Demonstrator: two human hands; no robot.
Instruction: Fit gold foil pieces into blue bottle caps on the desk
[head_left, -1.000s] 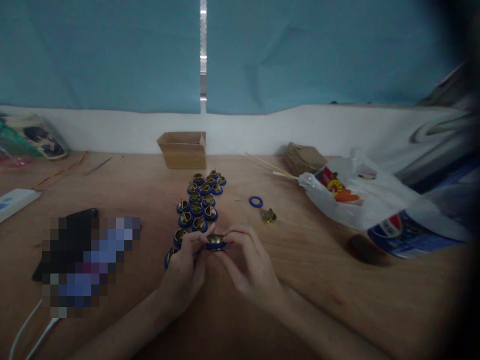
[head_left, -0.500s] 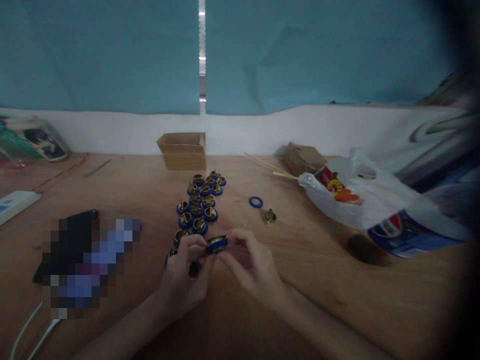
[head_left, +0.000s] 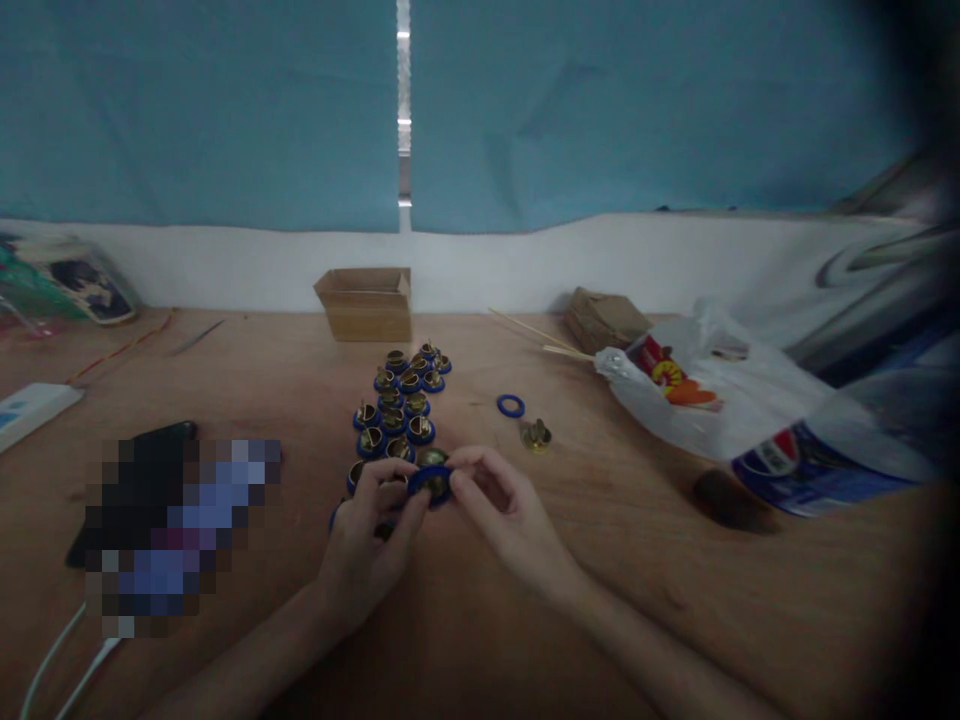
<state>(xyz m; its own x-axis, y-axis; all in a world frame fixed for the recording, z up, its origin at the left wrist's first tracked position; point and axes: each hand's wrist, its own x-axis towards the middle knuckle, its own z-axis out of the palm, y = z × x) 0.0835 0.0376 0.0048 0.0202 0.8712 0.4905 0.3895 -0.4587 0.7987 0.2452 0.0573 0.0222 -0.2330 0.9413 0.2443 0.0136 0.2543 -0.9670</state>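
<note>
Between both hands, a brass-coloured round part with a blue ring [head_left: 430,484] is held over the table. My left hand [head_left: 373,535] pinches its left side, thumb at the lower edge. The fingertips of my right hand [head_left: 504,520] grip its right side. Several like parts with blue rings [head_left: 391,418] stand in a cluster behind and left of my hands; some are partly hidden by my left hand. A loose blue ring [head_left: 511,406] lies to the right, near a brass part without a ring [head_left: 537,436].
A small open cardboard box [head_left: 369,312] stands at the back. On the right are a brown paper packet [head_left: 606,320], a clear plastic bag [head_left: 652,405] and a bottle with a blue label [head_left: 817,470]. A black phone-like object [head_left: 142,490] and white cables lie left.
The held part has tilted so that its blue ring faces my view more openly. Both hands have shifted their fingers slightly around it.
</note>
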